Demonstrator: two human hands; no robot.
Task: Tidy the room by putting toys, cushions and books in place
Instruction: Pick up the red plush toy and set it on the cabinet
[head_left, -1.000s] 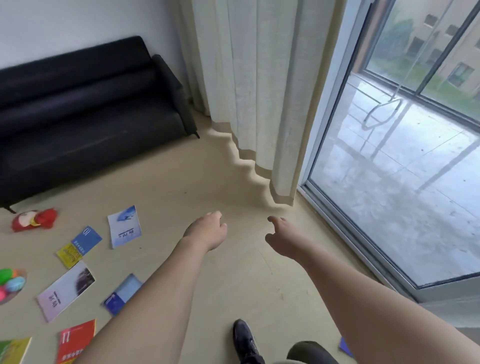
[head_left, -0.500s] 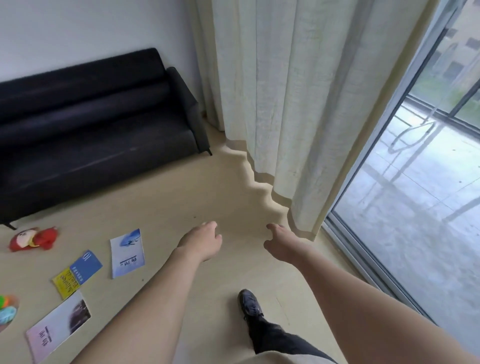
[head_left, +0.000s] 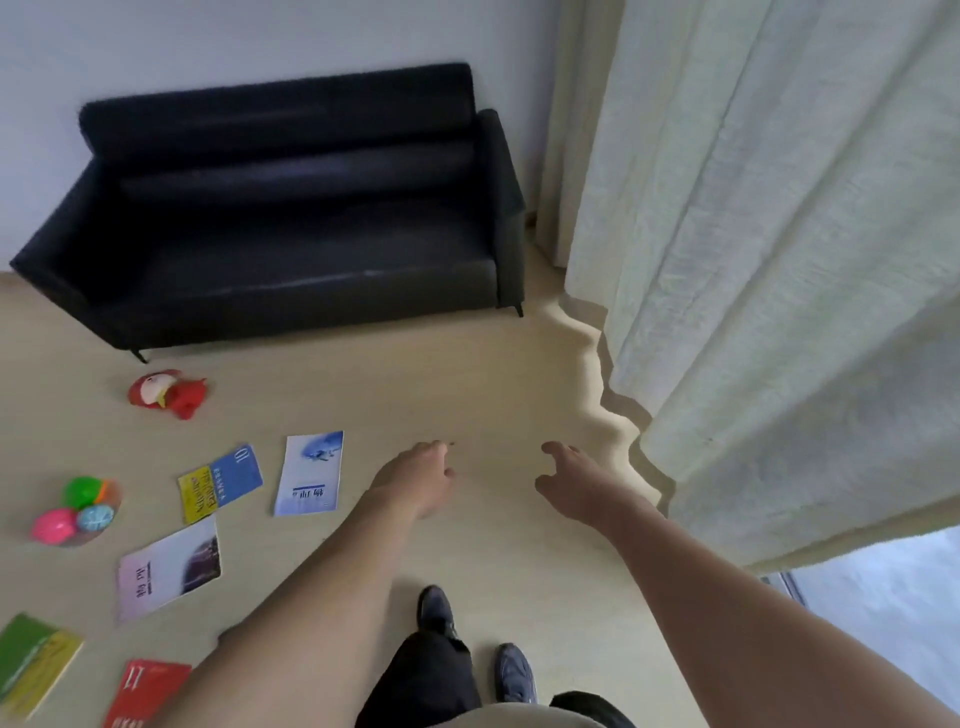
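A: So, where are the person's hands?

B: Both arms reach forward over the beige floor (head_left: 493, 374). The left hand (head_left: 415, 480) has its fingers loosely curled and holds nothing. The right hand (head_left: 576, 483) has relaxed, slightly spread fingers and also holds nothing.

A: And the things to tidy?

B: Mostly between eight and ten o'clock of the hands. A pale blue book (head_left: 310, 474) lies flat just beside the left hand at nine o'clock; a blue-and-yellow book (head_left: 220, 482) lies further out. A pink-grey book (head_left: 167, 567), a green-yellow book (head_left: 32, 662) and a red book (head_left: 143, 693) lie toward eight o'clock. A red plush toy (head_left: 167, 392) sits at ten o'clock, near the black sofa (head_left: 291, 228). Coloured balls (head_left: 78, 512) cluster at nine o'clock.

A: Anything at the right?

B: A cream curtain (head_left: 769, 260) hangs at two o'clock.
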